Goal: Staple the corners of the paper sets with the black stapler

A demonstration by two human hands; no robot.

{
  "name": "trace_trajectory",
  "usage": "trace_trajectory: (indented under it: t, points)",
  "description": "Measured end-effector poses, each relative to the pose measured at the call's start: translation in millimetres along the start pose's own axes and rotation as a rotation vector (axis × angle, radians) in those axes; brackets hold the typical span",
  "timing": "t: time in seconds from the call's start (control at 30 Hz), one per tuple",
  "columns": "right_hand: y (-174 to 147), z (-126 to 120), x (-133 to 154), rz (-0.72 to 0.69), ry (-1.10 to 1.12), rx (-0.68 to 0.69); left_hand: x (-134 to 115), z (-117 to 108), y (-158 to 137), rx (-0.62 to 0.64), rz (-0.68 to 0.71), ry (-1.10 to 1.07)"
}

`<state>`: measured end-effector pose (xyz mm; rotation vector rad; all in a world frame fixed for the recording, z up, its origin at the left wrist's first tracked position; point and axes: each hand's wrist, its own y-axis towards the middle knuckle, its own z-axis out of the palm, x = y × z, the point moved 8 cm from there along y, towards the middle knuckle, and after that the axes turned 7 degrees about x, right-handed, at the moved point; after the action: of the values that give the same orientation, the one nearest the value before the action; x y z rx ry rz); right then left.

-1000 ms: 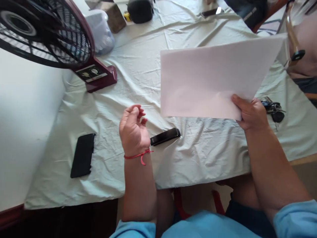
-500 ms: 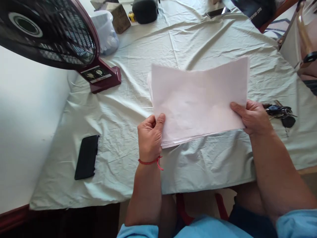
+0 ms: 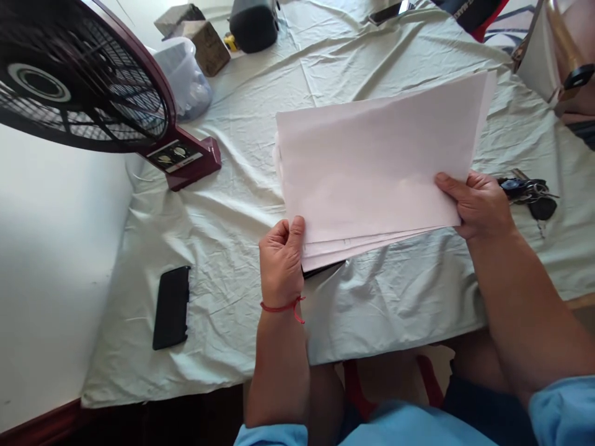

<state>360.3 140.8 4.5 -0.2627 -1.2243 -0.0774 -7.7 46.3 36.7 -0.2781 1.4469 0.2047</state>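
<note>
A stack of white paper sheets (image 3: 376, 167) is held over the cloth-covered table, its lower edges fanned a little apart at the left. My left hand (image 3: 282, 257), with a red string round the wrist, grips the stack's lower left side, thumb on top. At the lower right side my right hand (image 3: 481, 204) pinches the same sheets, thumb on top and fingers hidden beneath. Part of a flat black object (image 3: 323, 270) shows under the paper beside my left hand; the rest of it is covered. A bunch of keys (image 3: 532, 195) lies just beyond my right hand.
A black phone case (image 3: 171, 308) lies at the left. A maroon fan (image 3: 195, 158) stands at the back left, near a clear plastic tub (image 3: 186, 80), a brown block (image 3: 204, 46) and a black case (image 3: 254, 25). A phone (image 3: 389, 13) lies at the far edge.
The paper's right side has risen and the stack now lies flatter, less bowed. Its lower sheets are more fanned out, and the black object beneath has come into sight. The view has shifted slightly.
</note>
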Motion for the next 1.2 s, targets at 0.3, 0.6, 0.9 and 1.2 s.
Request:
trace_trajectory:
  t: [0.3,0.6,0.9,1.2]
  points:
    - [1,3,1,-0.023,0.031,0.038,3,-2,-1,-0.006,-0.01,0.0]
    - [5,-2,2,-0.035,0.076,0.043,11,-3,4,0.041,-0.019,-0.003]
    - [-6,3,17,-0.256,-0.035,0.206,14,-16,29,-0.001,0.092,0.036]
    - [-14,16,18,-0.344,-0.203,0.321,-3,-41,37,-0.051,0.346,0.255]
